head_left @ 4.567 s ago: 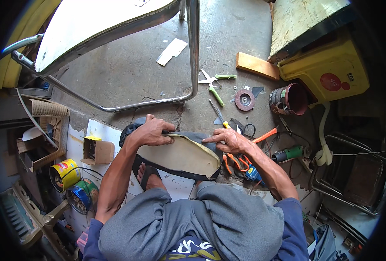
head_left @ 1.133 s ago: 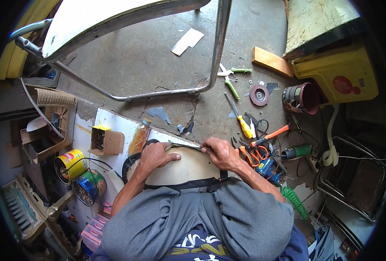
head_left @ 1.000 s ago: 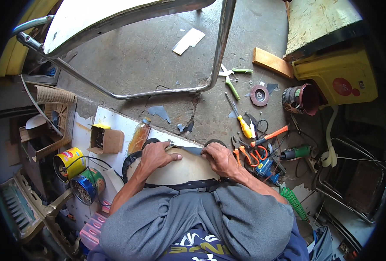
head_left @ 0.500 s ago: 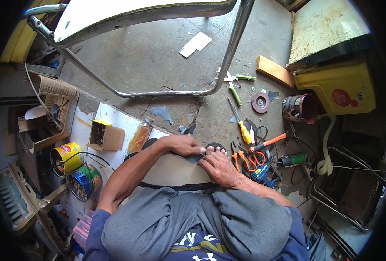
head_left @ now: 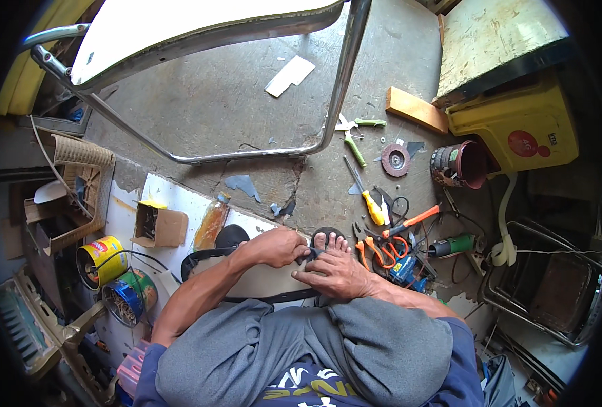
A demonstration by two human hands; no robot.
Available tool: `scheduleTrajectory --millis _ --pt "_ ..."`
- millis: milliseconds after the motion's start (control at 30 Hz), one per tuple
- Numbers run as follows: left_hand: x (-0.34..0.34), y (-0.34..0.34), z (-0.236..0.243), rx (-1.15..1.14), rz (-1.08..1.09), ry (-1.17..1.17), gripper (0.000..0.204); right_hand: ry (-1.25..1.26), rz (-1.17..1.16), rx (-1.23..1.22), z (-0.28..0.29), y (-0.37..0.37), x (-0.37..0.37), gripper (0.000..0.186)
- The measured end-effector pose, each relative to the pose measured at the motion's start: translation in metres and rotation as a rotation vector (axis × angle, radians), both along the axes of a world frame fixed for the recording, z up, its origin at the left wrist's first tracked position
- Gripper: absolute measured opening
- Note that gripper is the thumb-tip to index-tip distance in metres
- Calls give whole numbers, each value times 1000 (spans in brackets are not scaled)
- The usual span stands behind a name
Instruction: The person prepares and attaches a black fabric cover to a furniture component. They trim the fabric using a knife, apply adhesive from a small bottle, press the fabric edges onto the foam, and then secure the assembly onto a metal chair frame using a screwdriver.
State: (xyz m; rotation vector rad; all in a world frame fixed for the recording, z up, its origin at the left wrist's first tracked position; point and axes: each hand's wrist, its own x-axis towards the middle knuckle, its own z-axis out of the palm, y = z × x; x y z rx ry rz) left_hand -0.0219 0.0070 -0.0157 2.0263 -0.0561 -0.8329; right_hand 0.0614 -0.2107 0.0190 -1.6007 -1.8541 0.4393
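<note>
Your beige pad (head_left: 257, 283) is lower centre, right under your fingers; left hand (head_left: 280, 246) and right hand (head_left: 339, 273) both pinching its dark edging (head_left: 312, 254). Yellow plastic piece (head_left: 484, 122), upper right, has a red round label (head_left: 522, 143).

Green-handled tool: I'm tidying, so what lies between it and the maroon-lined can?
The head view shows an abrasive disc, a grey scrap and a small ring there.

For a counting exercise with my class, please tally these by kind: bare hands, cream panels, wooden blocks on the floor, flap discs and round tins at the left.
Bare hands: 2 (left hand, right hand)
Cream panel: 1
Wooden block: 1
Flap disc: 1
Round tins: 2 (yellow tin, green-and-blue tin)
Total: 7
</note>
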Motion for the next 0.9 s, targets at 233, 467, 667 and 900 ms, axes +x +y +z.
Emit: scheduleTrajectory --millis 233,467,667,900 --pt "19 45 14 46 522 -28 36 -9 -808 -10 -22 -13 50 42" --pt "52 63 -29 -110 682 88 39 -252 -1281 -633 -122 -96 93 37" --pt "91 82 -6 -465 883 50 35 -335 -1181 -561 -117 -101 93 42" --pt "88 62 16 -778 997 130 30 202 -1677 -365 -95 -90 90 31"
